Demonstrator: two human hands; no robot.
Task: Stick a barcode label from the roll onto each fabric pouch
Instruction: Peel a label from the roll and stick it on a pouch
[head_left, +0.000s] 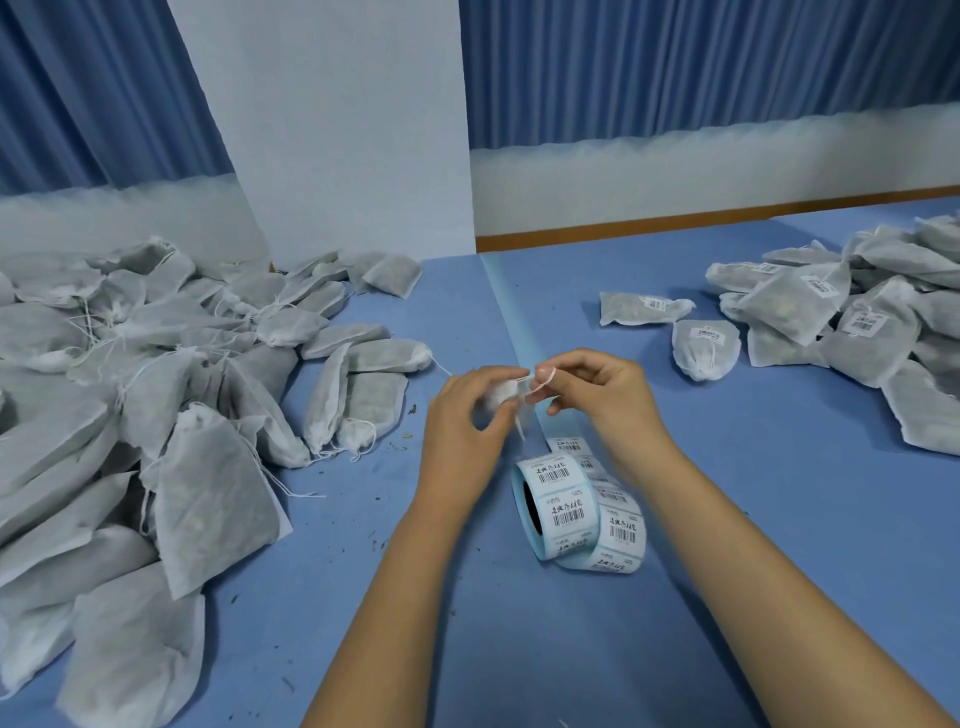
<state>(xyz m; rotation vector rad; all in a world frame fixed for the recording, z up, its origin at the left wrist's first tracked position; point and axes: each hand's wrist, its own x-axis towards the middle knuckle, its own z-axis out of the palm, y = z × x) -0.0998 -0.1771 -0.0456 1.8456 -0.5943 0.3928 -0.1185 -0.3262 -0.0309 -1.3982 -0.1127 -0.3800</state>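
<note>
My left hand holds the gathered neck of a small grey fabric pouch above the blue table. My right hand pinches the pouch's white drawstring, which loops round its fingertips. Most of the pouch is hidden behind my left hand. The roll of barcode labels stands on the table just below my hands, with a loose strip of labels curling out to its right.
A big heap of unlabelled grey pouches covers the table's left side. Labelled pouches are piled at the right, two lying apart nearer the middle. A white panel and blue curtains stand behind. Bare blue tabletop lies at the right front.
</note>
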